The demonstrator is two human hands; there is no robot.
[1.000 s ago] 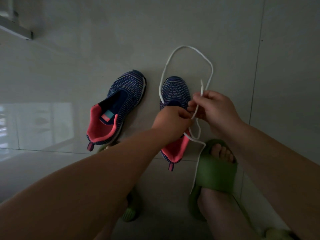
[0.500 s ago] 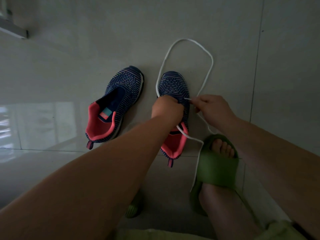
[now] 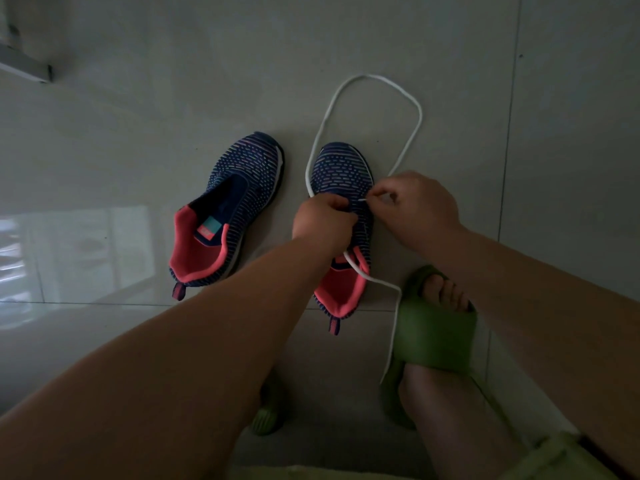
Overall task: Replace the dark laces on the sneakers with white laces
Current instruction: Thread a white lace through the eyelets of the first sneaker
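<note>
Now | right hand (image 3: 420,206) pinches white lace (image 3: 417,109) tip | left hand (image 3: 323,221) grips right sneaker (image 3: 341,174) between hands

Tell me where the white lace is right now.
In the head view, the white lace loops on the floor beyond the right-hand sneaker. The right hand pinches its tip at that shoe's upper, and its other end trails past the green slipper.

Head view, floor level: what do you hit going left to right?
Metal frame → left sneaker → left hand on the right sneaker → right hand pinching the white lace tip → green slipper.
</note>
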